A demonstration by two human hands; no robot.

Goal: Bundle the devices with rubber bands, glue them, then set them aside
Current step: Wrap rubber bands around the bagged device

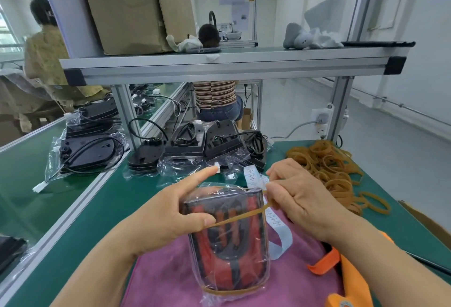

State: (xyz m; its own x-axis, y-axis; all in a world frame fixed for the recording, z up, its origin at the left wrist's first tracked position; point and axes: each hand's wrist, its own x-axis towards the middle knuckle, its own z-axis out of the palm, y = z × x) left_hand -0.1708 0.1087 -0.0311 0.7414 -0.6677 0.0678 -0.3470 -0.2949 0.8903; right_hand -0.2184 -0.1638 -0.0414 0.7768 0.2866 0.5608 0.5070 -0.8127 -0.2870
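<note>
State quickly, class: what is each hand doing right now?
Left hand: closed on the bagged device, thumb pinning the rubber band.
Right hand: closed, stretching that rubber band.

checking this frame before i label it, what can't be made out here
All in the head view:
- Underside of the bagged device: hidden, it faces down.
- Rubber band: its right end disappears under the right hand; the left hand covers the other end.
- Print on the white label strip: too small to read.
- Orange strap: cut off by the bottom edge.
- Glue: none visible.
</note>
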